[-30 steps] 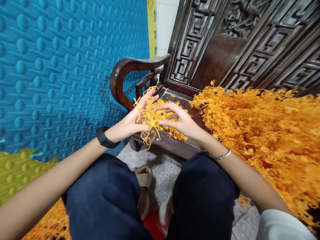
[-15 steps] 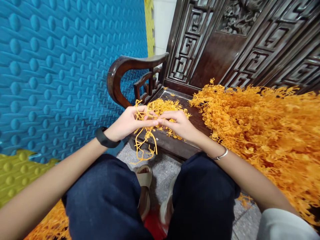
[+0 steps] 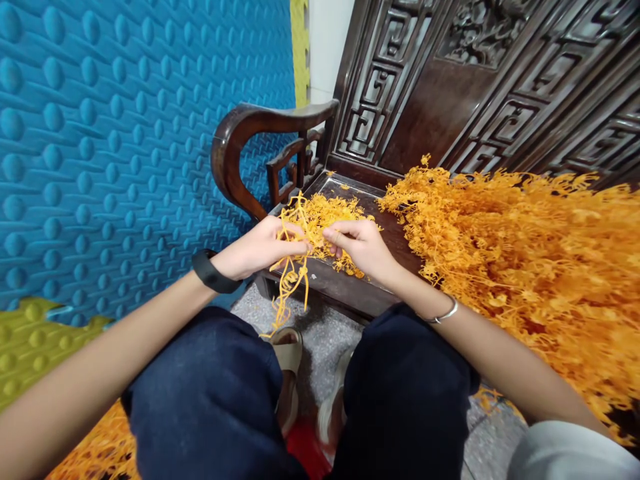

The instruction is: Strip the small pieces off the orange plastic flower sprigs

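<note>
My left hand [image 3: 265, 248] is closed around a yellow-orange branched plastic stem [image 3: 289, 279]. Thin strands of it stick up above the fingers and dangle below them. Just to the right, my right hand [image 3: 364, 248] is pinched, thumb against forefinger, a short gap from the left fingertips. Whatever sits in that pinch is too small to make out. Behind and under both hands, a small pile of loose yellow-orange plastic pieces [image 3: 345, 212] lies on the dark wooden seat [image 3: 395, 230].
A large heap of orange plastic sprigs [image 3: 505, 247] covers the seat's right side, against a carved wooden backrest [image 3: 430, 113]. The curved armrest [image 3: 235, 140] rises at left, beside blue foam matting [image 3: 125, 147]. More orange sprigs [image 3: 97, 443] lie at lower left.
My hands, touching at the fingertips before, are now slightly apart, the right one drawn back to the right. The stem in my left hand has turned and its dangling strands hang closer together.
</note>
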`<action>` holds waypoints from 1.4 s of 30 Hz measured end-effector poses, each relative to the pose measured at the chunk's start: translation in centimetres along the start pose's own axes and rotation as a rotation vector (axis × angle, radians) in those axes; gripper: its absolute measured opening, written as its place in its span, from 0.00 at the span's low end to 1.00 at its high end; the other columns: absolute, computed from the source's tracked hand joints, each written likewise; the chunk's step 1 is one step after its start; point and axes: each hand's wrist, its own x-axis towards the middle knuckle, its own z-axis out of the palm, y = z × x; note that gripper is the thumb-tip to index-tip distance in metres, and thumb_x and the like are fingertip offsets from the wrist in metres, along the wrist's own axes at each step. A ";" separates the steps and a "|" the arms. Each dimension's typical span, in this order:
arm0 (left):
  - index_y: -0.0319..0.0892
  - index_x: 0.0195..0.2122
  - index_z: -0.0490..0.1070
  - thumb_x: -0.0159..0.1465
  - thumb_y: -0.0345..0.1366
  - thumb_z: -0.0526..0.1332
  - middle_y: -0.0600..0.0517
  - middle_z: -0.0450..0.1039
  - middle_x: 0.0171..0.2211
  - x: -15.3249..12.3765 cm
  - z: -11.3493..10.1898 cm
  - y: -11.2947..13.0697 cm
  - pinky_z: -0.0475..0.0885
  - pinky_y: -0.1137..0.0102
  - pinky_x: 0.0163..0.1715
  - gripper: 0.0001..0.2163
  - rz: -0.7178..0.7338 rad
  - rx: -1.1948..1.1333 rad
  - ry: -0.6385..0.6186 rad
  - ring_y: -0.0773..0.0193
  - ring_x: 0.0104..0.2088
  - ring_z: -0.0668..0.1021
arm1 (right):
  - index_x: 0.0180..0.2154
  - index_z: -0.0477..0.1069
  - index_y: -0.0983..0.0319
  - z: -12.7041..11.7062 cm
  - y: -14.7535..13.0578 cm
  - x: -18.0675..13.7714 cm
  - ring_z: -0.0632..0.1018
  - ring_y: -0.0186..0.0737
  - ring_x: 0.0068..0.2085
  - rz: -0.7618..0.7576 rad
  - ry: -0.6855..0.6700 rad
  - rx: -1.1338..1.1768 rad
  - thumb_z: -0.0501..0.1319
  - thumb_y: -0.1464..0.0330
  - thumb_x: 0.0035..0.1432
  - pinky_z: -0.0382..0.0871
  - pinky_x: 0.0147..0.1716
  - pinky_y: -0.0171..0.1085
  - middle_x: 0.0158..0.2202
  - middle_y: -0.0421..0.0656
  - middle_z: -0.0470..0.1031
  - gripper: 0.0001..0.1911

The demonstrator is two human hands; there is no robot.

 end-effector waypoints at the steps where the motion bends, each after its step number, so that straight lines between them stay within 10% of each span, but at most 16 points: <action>1: 0.37 0.23 0.71 0.54 0.35 0.60 0.57 0.61 0.14 0.0 0.0 0.0 0.54 0.76 0.14 0.07 -0.008 -0.016 -0.001 0.74 0.15 0.61 | 0.18 0.66 0.64 0.1 0.0 0.0 0.65 0.28 0.20 0.020 0.026 0.021 0.58 0.56 0.55 0.57 0.24 0.33 0.16 0.38 0.65 0.21; 8: 0.38 0.27 0.69 0.57 0.35 0.57 0.57 0.62 0.17 0.9 0.8 -0.2 0.55 0.77 0.14 0.06 -0.022 -0.194 -0.015 0.75 0.14 0.61 | 0.16 0.63 0.63 0.8 0.8 1.0 0.62 0.28 0.18 0.093 0.195 0.139 0.59 0.61 0.53 0.55 0.22 0.32 0.14 0.36 0.63 0.19; 14: 0.37 0.23 0.69 0.53 0.34 0.59 0.54 0.66 0.20 -0.3 0.0 -1.1 0.58 0.76 0.18 0.06 -0.049 -0.154 -0.026 0.74 0.18 0.64 | 0.19 0.61 0.63 -3.5 5.6 1.8 0.58 0.27 0.19 0.281 0.624 0.109 0.53 0.65 0.57 0.49 0.20 0.32 0.18 0.37 0.63 0.16; 19: 0.38 0.31 0.72 0.53 0.39 0.63 0.52 0.71 0.28 -0.3 -1.1 -2.4 0.65 0.74 0.25 0.10 -0.037 -0.239 0.130 0.70 0.24 0.70 | 0.30 0.72 0.65 -4.8 9.8 3.2 0.60 0.28 0.22 0.219 0.522 -0.009 0.60 0.67 0.50 0.53 0.23 0.32 0.19 0.35 0.61 0.07; 23: 0.38 0.36 0.72 0.53 0.43 0.64 0.52 0.71 0.31 0.1 -1.1 -2.2 0.67 0.73 0.29 0.14 0.032 -0.255 0.160 0.68 0.28 0.71 | 0.46 0.69 0.66 -3.9 11.0 4.7 0.67 0.31 0.29 0.218 0.397 -0.099 0.61 0.74 0.45 0.64 0.32 0.36 0.32 0.41 0.67 0.22; 27: 0.39 0.37 0.72 0.55 0.45 0.63 0.50 0.73 0.34 0.2 -0.7 -2.1 0.67 0.72 0.29 0.15 0.070 -0.257 0.176 0.66 0.30 0.73 | 0.48 0.67 0.63 -3.3 8.1 3.7 0.71 0.36 0.38 0.116 0.330 -0.112 0.62 0.75 0.46 0.67 0.40 0.40 0.42 0.46 0.68 0.24; 29: 0.39 0.37 0.72 0.55 0.45 0.63 0.49 0.73 0.35 0.2 -0.6 -2.1 0.68 0.72 0.29 0.15 0.071 -0.271 0.161 0.65 0.31 0.74 | 0.39 0.70 0.64 -2.8 5.1 2.5 0.72 0.36 0.37 0.011 0.201 -0.015 0.60 0.69 0.52 0.67 0.39 0.40 0.38 0.45 0.71 0.10; 35: 0.40 0.39 0.71 0.56 0.43 0.63 0.51 0.72 0.39 -0.1 -0.2 -1.6 0.67 0.74 0.34 0.14 0.084 -0.381 0.154 0.67 0.37 0.74 | 0.31 0.71 0.63 -0.9 -1.8 -0.4 0.72 0.34 0.35 -0.382 -0.215 -0.138 0.61 0.62 0.55 0.66 0.39 0.37 0.31 0.41 0.72 0.10; 42: 0.38 0.35 0.72 0.56 0.37 0.64 0.51 0.74 0.37 -0.1 0.4 -0.3 0.68 0.75 0.33 0.09 0.000 -0.679 0.171 0.69 0.35 0.74 | 0.40 0.68 0.63 0.3 -1.4 -0.8 0.68 0.41 0.43 -0.573 -0.117 -0.540 0.60 0.64 0.57 0.63 0.43 0.41 0.40 0.46 0.67 0.11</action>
